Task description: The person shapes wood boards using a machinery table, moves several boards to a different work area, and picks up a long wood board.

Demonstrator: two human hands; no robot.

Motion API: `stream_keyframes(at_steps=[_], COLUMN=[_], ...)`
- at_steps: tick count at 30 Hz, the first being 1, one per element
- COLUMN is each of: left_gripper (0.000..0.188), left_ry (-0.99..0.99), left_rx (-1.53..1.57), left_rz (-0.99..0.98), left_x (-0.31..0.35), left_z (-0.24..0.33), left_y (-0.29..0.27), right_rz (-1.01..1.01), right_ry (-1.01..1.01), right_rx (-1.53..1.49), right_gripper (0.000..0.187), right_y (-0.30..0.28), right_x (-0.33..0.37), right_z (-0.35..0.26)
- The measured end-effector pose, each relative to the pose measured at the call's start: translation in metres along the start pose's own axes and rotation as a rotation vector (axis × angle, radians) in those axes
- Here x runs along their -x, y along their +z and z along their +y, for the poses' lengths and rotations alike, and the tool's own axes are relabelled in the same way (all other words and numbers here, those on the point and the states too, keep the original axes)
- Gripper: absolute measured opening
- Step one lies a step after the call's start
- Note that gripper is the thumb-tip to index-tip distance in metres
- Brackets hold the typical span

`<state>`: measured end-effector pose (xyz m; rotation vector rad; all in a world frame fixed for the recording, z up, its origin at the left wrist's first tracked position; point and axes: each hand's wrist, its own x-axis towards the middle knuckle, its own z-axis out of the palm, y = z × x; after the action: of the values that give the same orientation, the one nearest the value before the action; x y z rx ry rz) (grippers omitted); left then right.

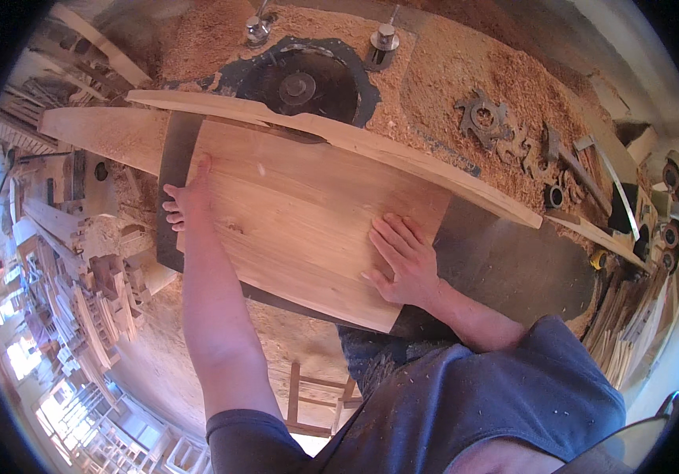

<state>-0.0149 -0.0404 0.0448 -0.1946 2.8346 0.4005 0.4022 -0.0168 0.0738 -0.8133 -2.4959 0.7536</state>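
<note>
A broad pale wooden panel (292, 205) lies flat on a dark metal machine table (505, 253), its far edge along a long wooden fence (339, 134). My left hand (191, 201) grips the panel's left edge, thumb on top and fingers over the side. On the panel's right part rests my right hand (407, 261), palm down with fingers stretched out. Behind the fence sits a round dark cutter head (300, 83), partly hidden by the fence.
Wood shavings (466, 71) cover the surface behind the fence. Loose toothed cutters (483, 118) and a hammer-like tool (576, 170) lie there at the right. Metal posts (384, 39) stand beyond the cutter. Wood strips (632, 332) are stacked right; a wooden stool (316, 395) stands below.
</note>
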Motion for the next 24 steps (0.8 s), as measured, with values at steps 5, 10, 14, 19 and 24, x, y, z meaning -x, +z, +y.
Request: stream_keyframes(at_steps=[5, 10, 14, 19, 24], left_gripper=[0.138, 0.140, 0.141, 0.137, 0.126], left_ry=[-0.029, -0.017, 0.011, 0.190, 0.309], left_rx=[-0.019, -0.001, 0.030, 0.097, 0.104], left_rz=[0.014, 0.018, 0.007, 0.000, -0.040], left_x=[-0.031, -0.060, -0.080, -0.187, -0.214], left_z=[0.007, 0.010, 0.015, -0.011, -0.002], left_y=[-0.003, -0.010, -0.010, 0.014, 0.004], right_rz=[0.002, 0.000, -0.007, 0.000, 0.028], right_ry=[-0.014, -0.015, -0.007, -0.024, -0.029], right_rx=[-0.006, -0.027, -0.015, -0.045, -0.065], right_gripper=[0.066, 0.068, 0.069, 0.069, 0.067], right_y=[0.014, 0.031, 0.040, 0.057, 0.077], right_x=[-0.017, -0.037, -0.054, -0.071, -0.087], right_z=[-0.009, -0.018, -0.027, -0.036, -0.043])
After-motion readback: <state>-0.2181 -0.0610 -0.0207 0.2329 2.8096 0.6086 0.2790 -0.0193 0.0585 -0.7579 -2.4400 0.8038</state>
